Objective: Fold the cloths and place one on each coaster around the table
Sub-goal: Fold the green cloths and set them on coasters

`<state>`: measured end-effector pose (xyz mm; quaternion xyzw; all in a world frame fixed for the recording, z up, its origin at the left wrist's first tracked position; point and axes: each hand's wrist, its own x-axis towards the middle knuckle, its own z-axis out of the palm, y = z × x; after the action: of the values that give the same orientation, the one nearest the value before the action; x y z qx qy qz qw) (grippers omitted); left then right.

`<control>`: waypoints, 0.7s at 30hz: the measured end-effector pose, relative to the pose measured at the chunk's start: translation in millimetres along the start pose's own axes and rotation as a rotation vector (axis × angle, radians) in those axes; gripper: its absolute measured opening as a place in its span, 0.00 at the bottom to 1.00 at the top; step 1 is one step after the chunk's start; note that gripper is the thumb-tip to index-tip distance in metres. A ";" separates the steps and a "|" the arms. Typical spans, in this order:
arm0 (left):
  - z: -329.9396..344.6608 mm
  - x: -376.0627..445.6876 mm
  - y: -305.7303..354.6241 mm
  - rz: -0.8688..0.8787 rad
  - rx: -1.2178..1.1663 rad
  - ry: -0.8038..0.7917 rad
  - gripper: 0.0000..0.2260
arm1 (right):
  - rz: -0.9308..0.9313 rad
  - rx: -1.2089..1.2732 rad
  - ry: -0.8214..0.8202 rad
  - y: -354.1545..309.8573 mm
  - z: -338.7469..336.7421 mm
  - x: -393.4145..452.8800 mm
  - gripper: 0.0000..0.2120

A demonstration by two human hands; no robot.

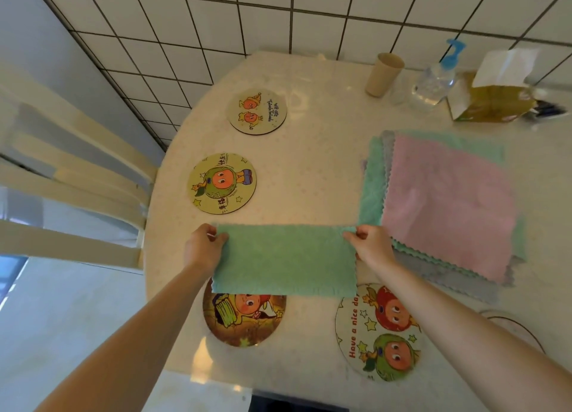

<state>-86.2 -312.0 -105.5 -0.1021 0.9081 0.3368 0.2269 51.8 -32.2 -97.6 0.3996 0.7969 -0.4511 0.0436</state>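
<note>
Green cloth [284, 260] held up at center frame, folded into a wide strip, hanging over the counter [309, 170]. Left hand [202, 247] pinches its upper left corner, right hand [370, 244] pinches upper right corner; both grips closed tight on the cloth. Cloth bottom edge overlaps the brown coaster [244, 322] at lower center. 3 more coasters bare: lower right [377, 334], center left [221, 183], upper center [257, 111]. Stack of cloths [445, 201], pink on top, at right.
</note>
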 end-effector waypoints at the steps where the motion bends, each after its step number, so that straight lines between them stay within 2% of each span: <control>1: -0.4 -0.6 0.0 0.005 -0.006 0.006 0.09 | 0.005 -0.009 0.007 -0.8 0.5 0.8 0.13; 6: 0.8 -2.8 -1.4 0.086 -0.025 0.050 0.10 | 0.007 -0.091 0.049 -2.1 3.2 2.4 0.15; 9: -1.4 -11.1 -2.9 0.132 -0.028 0.178 0.08 | -0.012 -0.168 0.084 -8.3 1.8 -5.2 0.12; 10: -1.5 -17.9 -6.0 0.202 0.016 0.255 0.10 | -0.036 -0.204 0.094 -11.3 1.1 -12.7 0.10; 12: 4.0 -36.0 -14.4 0.442 0.135 0.320 0.13 | -0.183 -0.347 0.137 -12.5 1.4 -32.6 0.15; 14: 16.2 -59.5 -25.4 0.698 0.245 0.179 0.16 | -0.474 -0.574 0.130 -6.8 7.5 -58.6 0.21; 17: 42.0 -90.2 -44.6 0.957 0.492 -0.073 0.22 | -0.768 -0.755 -0.146 8.7 26.0 -94.4 0.26; 19: 55.6 -101.9 -58.9 1.044 0.647 -0.134 0.24 | -0.875 -0.862 -0.216 22.6 35.0 -107.6 0.28; 21: 58.4 -105.3 -74.1 1.019 0.720 -0.143 0.25 | -0.861 -0.917 -0.207 34.9 32.4 -115.0 0.29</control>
<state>51.2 -325.9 -135.9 0.4493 0.8818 0.0818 0.1182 143.8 -115.7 -91.1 -0.0615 0.9899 -0.0773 0.1018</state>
